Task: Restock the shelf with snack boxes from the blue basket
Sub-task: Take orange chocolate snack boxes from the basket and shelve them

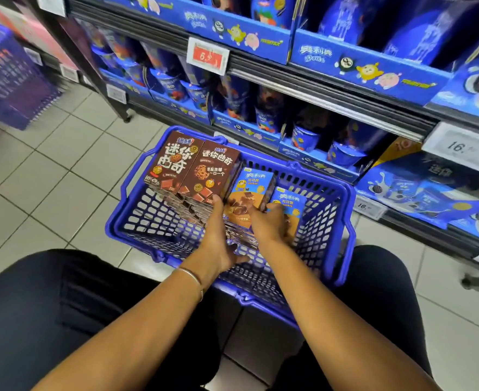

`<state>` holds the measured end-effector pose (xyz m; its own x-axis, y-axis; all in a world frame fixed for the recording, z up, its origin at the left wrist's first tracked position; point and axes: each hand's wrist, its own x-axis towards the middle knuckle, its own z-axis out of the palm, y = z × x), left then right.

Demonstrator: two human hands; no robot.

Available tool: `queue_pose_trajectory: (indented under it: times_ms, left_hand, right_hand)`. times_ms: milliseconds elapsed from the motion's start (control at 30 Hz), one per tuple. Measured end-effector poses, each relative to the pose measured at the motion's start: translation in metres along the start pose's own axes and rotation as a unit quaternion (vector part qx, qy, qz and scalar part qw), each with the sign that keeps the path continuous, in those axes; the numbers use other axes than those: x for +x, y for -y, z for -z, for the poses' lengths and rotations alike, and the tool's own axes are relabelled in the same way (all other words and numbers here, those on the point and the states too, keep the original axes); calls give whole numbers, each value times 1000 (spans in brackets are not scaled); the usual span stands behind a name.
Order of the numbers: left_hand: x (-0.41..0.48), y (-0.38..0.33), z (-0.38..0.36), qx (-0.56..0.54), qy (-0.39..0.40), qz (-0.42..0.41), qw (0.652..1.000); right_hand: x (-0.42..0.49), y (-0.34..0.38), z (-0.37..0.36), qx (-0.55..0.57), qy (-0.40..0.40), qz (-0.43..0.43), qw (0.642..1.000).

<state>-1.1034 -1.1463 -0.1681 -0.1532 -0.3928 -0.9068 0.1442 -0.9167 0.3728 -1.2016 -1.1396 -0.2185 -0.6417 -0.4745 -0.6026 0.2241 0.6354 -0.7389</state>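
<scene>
In the basket (pixel 342 193) on the floor (pixel 63 179), brown boxes (pixel 187 167) stand at 11 o'clock — the left hand (pixel 221 235) lays straight fingers against them, the right hand (pixel 269 224) curls its fingers round a blue box (pixel 290 200) at 1.

Left hand (pixel 218 238), right hand (pixel 269 224), boxes (pixel 187 167), blue basket (pixel 345 204)

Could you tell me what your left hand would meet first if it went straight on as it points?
Probably the brown cardboard cookie box, the pair's right one in the picture, in the blue plastic basket: the left hand's straight fingers seem to touch its lower edge, though depth is unclear.
</scene>
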Motion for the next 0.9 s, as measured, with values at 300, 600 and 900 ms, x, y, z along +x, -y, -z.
queue_pose_trajectory:
  times_ms: [300, 600, 900]
  left_hand:
    - [-32, -17, -9, 100, -2, -74, 992]
    - [-42, -67, -29, 133, 154, -174, 964]
    - [-22, -58, -32, 95, 114, -211, 966]
  right_hand:
    - [-29, 27, 49, 220, 22, 33, 975]
    - [-66, 45, 67, 223, 135, 176, 949]
    - [13, -42, 55, -18, -93, -26, 995]
